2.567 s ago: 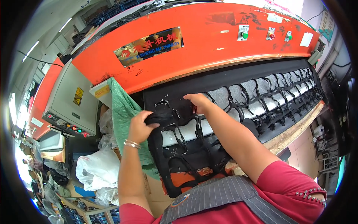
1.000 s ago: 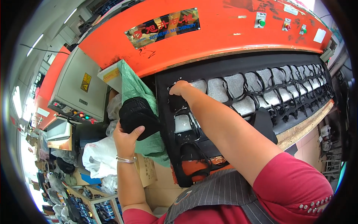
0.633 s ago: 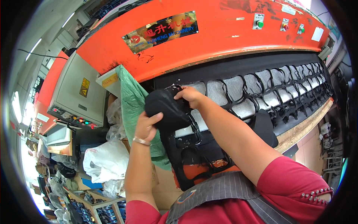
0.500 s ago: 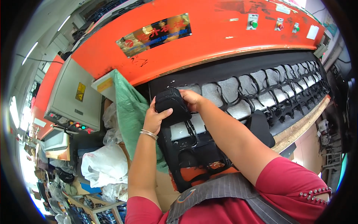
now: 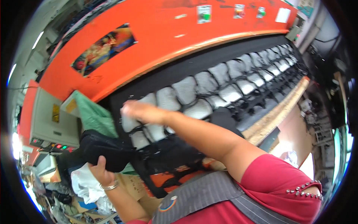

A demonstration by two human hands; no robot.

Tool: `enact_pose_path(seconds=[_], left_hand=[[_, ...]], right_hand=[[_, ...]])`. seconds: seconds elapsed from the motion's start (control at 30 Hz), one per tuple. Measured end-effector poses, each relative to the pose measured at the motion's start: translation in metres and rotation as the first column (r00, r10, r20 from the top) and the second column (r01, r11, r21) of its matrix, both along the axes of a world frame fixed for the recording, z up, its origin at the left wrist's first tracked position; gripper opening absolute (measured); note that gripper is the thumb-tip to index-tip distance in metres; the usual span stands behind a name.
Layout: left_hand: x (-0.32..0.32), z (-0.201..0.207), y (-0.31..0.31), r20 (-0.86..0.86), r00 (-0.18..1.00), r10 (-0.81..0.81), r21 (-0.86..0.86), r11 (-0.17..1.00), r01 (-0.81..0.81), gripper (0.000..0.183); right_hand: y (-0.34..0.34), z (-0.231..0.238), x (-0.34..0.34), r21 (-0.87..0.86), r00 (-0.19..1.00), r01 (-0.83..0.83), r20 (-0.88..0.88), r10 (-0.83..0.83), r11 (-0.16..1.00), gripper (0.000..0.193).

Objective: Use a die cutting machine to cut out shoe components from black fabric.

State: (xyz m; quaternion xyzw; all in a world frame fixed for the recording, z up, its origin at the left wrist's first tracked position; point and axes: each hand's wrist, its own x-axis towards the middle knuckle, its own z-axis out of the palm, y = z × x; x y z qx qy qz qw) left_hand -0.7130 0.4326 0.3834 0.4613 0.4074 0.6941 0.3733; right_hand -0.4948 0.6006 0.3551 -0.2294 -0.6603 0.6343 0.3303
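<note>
My left hand [image 5: 101, 172] is closed on a stack of black cut pieces [image 5: 108, 149] with rounded corners, its thumb lying over the near side. The stack is off to the left, beyond the front left end of the machine bed. My right hand [image 5: 140, 112] is above the left end of a black sheet [image 5: 149, 87] full of rounded cut-outs. Motion smears its fingers, and I cannot make out anything in them. Pale board [image 5: 184, 89] shows through the holes, with thin black strips [image 5: 238, 99] between them. A loose dark piece [image 5: 223, 117] lies on the sheet, partly behind my right forearm.
A long orange machine body [image 5: 156, 48] with buttons spans the back. At the left stand a grey control box [image 5: 56, 119] and a green cloth [image 5: 93, 114]. White plastic bags [image 5: 87, 184] sit below. A wooden edge [image 5: 276, 108] runs along the bed's front right.
My left hand has carried the stack left and toward me, off the sheet. My right hand has let go of it and moved left across the cut-outs. The view has shifted right.
</note>
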Motion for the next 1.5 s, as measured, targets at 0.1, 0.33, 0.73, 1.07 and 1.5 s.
enact_pose_path(seconds=[0.1,0.33,0.73,1.07,1.5], left_hand=[[0.064,-0.010,-0.010,0.029,1.000,0.009,-0.101,0.995,-0.006,0.043],[0.229,-0.027,0.004,0.276,0.911,-0.307,-0.295,0.875,0.385,0.055],[0.326,-0.081,0.059,0.000,0.791,-0.611,-0.805,0.469,0.362,0.066],[0.336,-0.091,0.047,0.323,0.806,-0.496,-0.771,0.356,0.528,0.053],[0.268,-0.128,-0.002,0.340,0.647,-0.682,-0.377,0.532,0.758,0.076]], right_hand=[[-0.078,0.015,0.024,0.154,0.965,-0.263,0.068,0.255,0.953,0.111],[-0.133,0.001,0.194,-0.441,0.980,0.109,-0.103,-0.171,0.891,0.062],[-0.164,-0.056,0.326,0.311,0.582,0.521,0.552,-0.598,0.795,0.081],[-0.138,-0.056,0.354,-0.608,0.919,0.325,0.383,-0.091,0.724,0.106],[-0.192,-0.054,0.274,0.187,0.764,0.524,0.327,-0.556,0.831,0.089]])
